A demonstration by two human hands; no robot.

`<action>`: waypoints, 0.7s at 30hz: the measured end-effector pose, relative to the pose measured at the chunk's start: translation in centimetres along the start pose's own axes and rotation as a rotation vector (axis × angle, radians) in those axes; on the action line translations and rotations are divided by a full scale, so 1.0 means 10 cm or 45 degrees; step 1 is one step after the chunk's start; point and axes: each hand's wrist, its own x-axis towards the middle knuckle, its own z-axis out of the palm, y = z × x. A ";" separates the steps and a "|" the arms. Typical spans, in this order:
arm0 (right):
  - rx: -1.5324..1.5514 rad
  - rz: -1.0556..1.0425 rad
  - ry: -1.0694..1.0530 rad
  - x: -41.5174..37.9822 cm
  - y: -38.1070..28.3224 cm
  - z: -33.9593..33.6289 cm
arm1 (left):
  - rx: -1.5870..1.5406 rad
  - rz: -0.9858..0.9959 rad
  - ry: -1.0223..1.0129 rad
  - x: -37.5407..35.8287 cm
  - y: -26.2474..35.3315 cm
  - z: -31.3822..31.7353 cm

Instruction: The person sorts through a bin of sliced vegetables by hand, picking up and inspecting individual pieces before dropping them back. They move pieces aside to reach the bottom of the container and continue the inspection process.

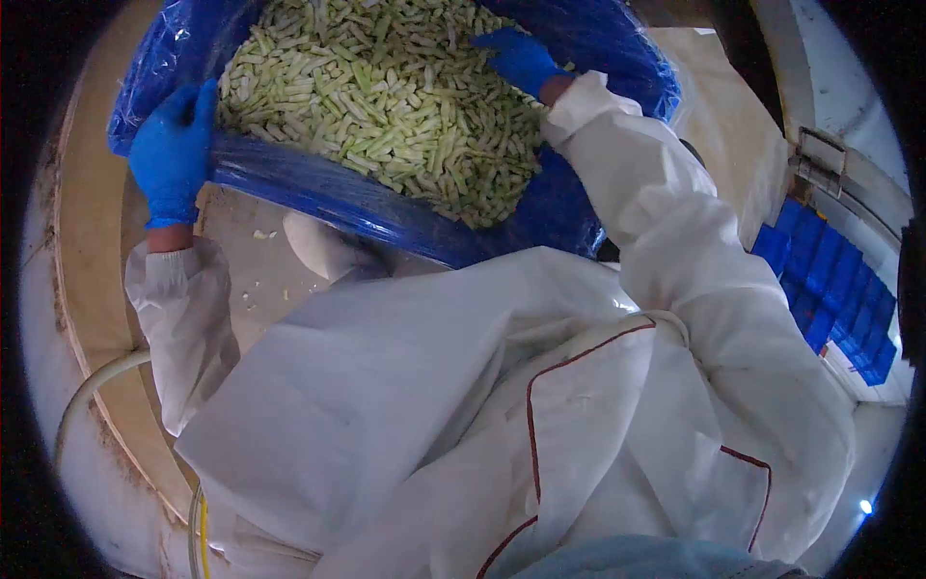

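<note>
A blue crate lined with clear plastic film stands in front of me, holding a heap of pale green, short-cut vegetable pieces. My left hand, in a blue glove, is closed on the crate's left edge, its thumb toward the inside. Over the right part of the heap is my right hand, also blue-gloved, with fingers stretched out to the left and touching or just above the pieces. Nothing shows in its grasp. Its palm side is hidden.
Stacked blue crates stand at the right. A pale hose runs along the lower left. Some scraps lie on the floor below the crate, near a white boot. My white apron fills the foreground.
</note>
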 end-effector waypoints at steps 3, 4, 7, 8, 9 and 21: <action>-0.021 0.178 -0.334 0.05 -0.01 -0.08 | 0.012 -0.009 0.031 0.02 -0.02 0.01; 0.123 0.218 -0.294 0.06 -0.07 -0.17 | 0.021 -0.010 0.047 0.01 -0.03 0.03; 0.655 0.335 -0.151 0.01 -0.30 -0.41 | 0.014 -0.020 0.021 0.01 -0.05 0.04; 0.901 0.372 -0.084 -0.02 -0.37 -0.47 | 0.014 -0.013 0.015 0.02 -0.04 0.04; 1.146 0.407 -0.012 -0.04 -0.46 -0.54 | 0.014 -0.004 0.009 0.01 -0.03 0.02; 1.462 0.570 0.044 -0.07 -1.26 -0.95 | -0.127 0.356 -0.061 0.02 0.23 -0.11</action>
